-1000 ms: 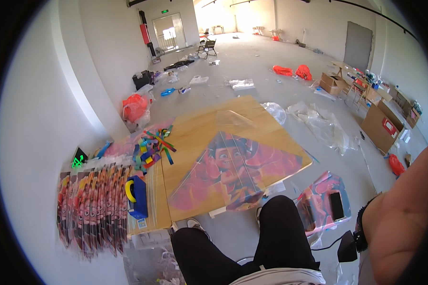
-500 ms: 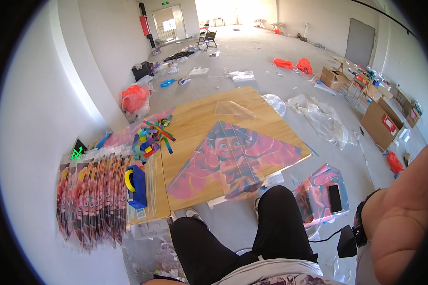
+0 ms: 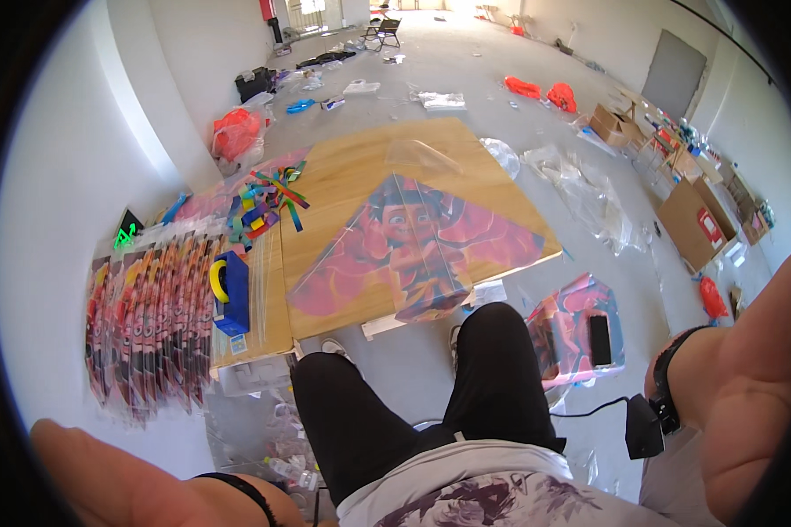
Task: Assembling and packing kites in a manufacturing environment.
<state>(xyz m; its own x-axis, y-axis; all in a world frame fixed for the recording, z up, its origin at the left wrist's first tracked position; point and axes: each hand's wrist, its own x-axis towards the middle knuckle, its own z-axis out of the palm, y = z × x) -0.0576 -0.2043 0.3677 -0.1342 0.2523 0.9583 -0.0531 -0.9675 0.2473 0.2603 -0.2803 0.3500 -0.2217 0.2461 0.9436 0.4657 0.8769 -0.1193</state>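
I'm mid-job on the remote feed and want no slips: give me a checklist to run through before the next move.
1. Printed kite sheet on the wooden table: ok.
2. Sheet fully supported: not ok, its lower flap reaches past the near edge.
3. Ribbons apart from the sheet: ok, they lie to its left.
4. Blue tape dispenser carries a yellow roll: ok.
5. Hands free: cannot tell, they are out of view; only the left arm and right arm show.
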